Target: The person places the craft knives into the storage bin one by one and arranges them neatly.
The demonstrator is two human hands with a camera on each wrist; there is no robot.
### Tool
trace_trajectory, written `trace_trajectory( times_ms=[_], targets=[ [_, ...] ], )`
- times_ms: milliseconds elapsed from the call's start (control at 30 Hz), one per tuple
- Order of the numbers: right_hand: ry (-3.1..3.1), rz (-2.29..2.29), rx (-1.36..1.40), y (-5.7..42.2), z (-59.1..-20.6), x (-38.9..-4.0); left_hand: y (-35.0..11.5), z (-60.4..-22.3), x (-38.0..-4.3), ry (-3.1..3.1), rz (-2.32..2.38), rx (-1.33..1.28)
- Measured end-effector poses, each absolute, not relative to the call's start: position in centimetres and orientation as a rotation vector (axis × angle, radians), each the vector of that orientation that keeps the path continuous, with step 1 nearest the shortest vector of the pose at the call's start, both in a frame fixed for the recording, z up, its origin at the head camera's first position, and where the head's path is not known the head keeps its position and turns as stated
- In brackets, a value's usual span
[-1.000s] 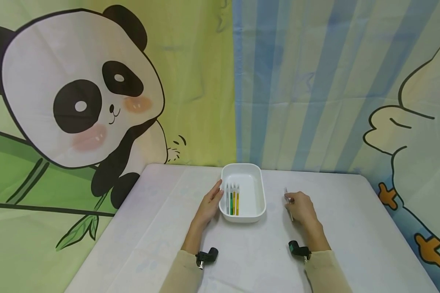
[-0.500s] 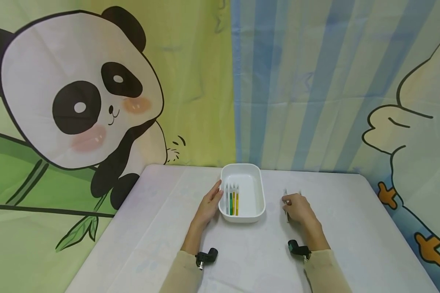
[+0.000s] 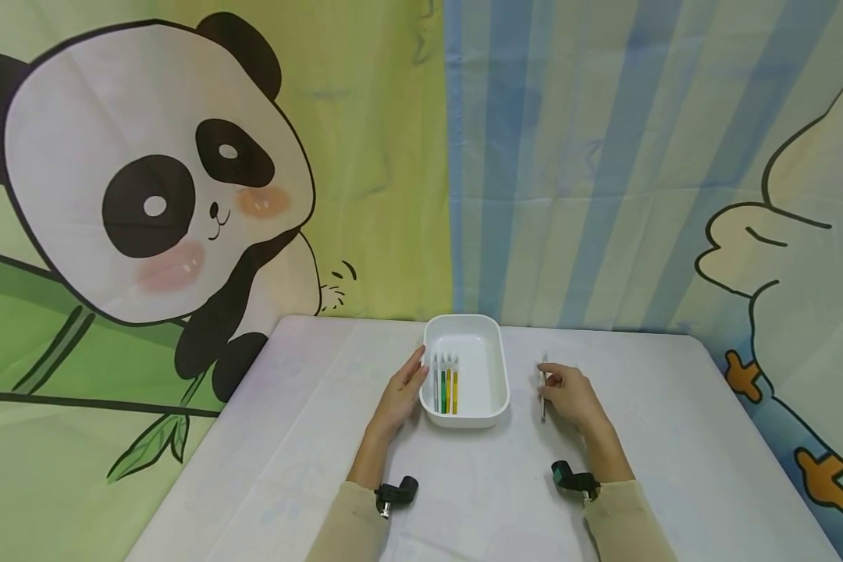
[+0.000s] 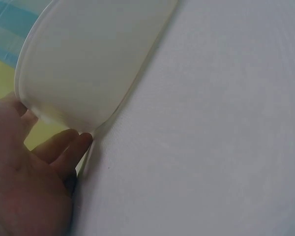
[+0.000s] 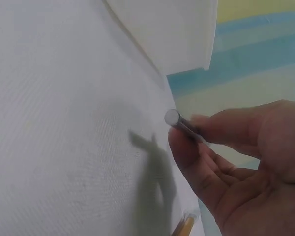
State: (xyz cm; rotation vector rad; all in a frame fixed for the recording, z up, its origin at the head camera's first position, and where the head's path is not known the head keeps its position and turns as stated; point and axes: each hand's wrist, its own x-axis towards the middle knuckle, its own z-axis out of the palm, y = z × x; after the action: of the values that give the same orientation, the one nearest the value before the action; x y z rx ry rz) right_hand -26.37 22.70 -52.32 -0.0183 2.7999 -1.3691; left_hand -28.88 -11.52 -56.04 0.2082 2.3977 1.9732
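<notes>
A slim silver pen-like stick (image 3: 543, 402) is pinched between thumb and fingers of my right hand (image 3: 574, 396), to the right of a white tray (image 3: 492, 417). Its round silver end (image 5: 172, 117) faces the camera in the right wrist view. My left hand (image 3: 396, 398) rests against the tray's left outer wall with fairly straight fingers; in the left wrist view its fingertips (image 4: 86, 140) touch the wall low down. Inside the tray, several similar sticks (image 3: 454, 390) with pale pointed tops lie side by side along the left: silver, green and yellow.
Below the right hand in the right wrist view, the end of an orange-yellow stick (image 5: 187, 223) shows near the table. White cloth covers the table (image 3: 464, 499). Behind it hangs a printed curtain (image 3: 379, 156) with a panda. Small black cameras (image 3: 396, 492) sit on both wrists.
The right hand has moved slightly left, and the silver stick has swung from slanted to nearly upright in the head view. The left hand and tray have stayed put.
</notes>
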Motion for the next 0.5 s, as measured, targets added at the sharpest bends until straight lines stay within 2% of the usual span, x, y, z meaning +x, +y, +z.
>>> trace_trajectory(
  times_ms=[500],
  targets=[
    [2.755,-1.516,-0.074,22.41,-51.9,-26.56,-11.58,-56.11,-28.79,2.406,1.978,0.235]
  ],
)
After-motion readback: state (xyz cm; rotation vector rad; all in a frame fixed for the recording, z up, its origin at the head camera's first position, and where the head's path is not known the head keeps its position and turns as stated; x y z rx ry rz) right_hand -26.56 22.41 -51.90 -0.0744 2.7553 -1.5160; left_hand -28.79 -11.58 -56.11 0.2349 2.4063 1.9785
